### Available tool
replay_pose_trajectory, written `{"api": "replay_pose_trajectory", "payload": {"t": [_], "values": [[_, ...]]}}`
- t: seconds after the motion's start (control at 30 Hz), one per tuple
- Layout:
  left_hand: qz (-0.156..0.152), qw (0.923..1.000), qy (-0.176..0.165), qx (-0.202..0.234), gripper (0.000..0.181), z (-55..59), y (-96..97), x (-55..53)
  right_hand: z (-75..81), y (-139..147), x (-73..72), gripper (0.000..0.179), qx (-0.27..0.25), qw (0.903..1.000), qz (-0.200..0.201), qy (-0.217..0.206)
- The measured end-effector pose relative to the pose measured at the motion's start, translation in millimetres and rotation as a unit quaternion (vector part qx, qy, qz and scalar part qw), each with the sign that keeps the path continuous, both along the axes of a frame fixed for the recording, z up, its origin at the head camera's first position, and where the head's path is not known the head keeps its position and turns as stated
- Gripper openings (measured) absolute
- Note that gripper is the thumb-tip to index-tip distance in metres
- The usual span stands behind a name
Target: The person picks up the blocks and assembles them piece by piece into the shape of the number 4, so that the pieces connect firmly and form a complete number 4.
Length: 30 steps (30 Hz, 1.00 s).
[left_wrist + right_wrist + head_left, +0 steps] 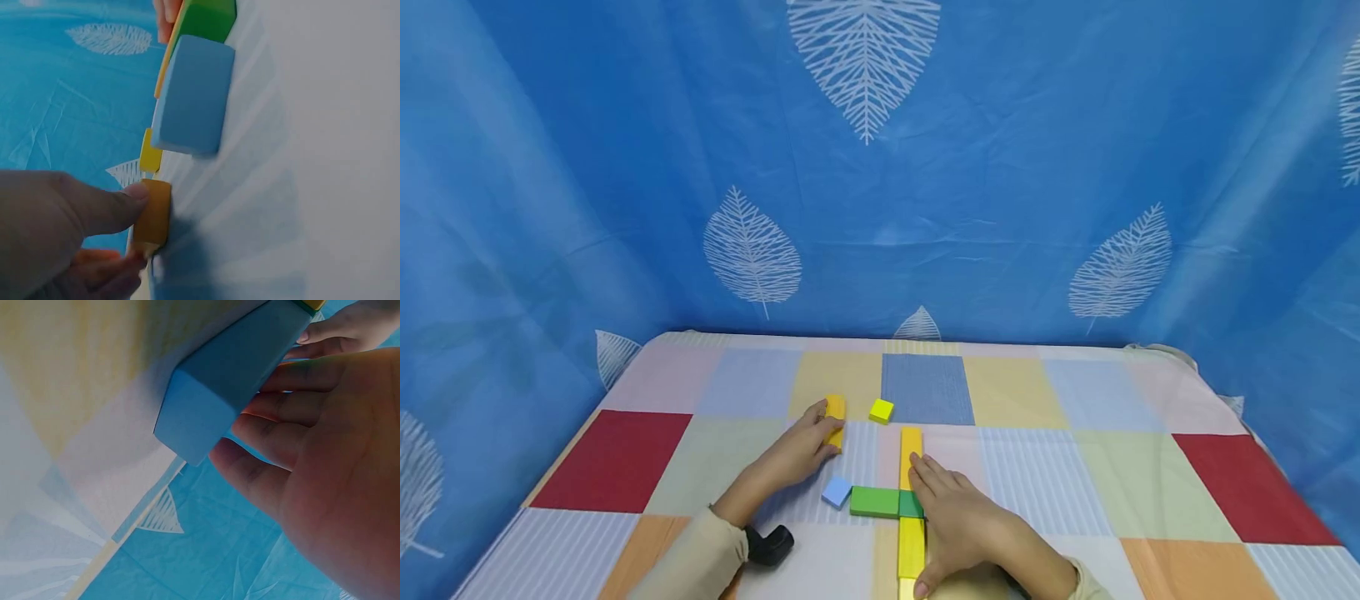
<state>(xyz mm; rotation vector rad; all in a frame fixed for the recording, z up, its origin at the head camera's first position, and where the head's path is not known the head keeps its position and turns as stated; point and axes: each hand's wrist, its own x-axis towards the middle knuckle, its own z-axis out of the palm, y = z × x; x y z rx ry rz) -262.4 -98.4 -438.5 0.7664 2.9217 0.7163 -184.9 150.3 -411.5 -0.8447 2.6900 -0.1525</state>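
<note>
My left hand [808, 442] pinches an orange-yellow block [835, 407] between thumb and fingers; in the left wrist view this block [156, 212] touches the cloth. My right hand [958, 517] lies palm down with extended fingers over a cross-like row of blocks. That row has a golden block [911, 454], a teal block [911, 503], a green block [874, 502], a yellow block [912, 546] and a pale yellow one [906, 588]. In the right wrist view the fingertips are against a long blue block [219, 381], which the hand hides from the head view.
A small light blue block [837, 492] sits just left of the green one. Beyond the row lies a small bright yellow block [882, 410]. A patchwork cloth [715, 467] covers the table, with a blue leaf-print curtain [985, 208] behind it.
</note>
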Motion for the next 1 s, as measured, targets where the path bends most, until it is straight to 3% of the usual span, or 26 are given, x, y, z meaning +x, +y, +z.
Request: {"api": "replay_pose_trajectory", "payload": {"t": [0.23,0.53,1.0], "values": [[-0.089,0.9955,-0.031,0.001,0.035,6.6,5.9,0.9,1.9,3,-1.0,0.129,-0.005,1.0,-0.002,-0.008],[-0.132,0.9911,-0.008,-0.016,0.034,3.2,4.3,5.7,-2.3,0,-1.7,0.13,-0.006,1.0,0.007,-0.001],[-0.125,0.9909,-0.046,-0.02,0.037,4.9,7.6,15.3,-2.0,0,-2.8,0.131,-0.017,0.9998,0.009,0.005]]}}
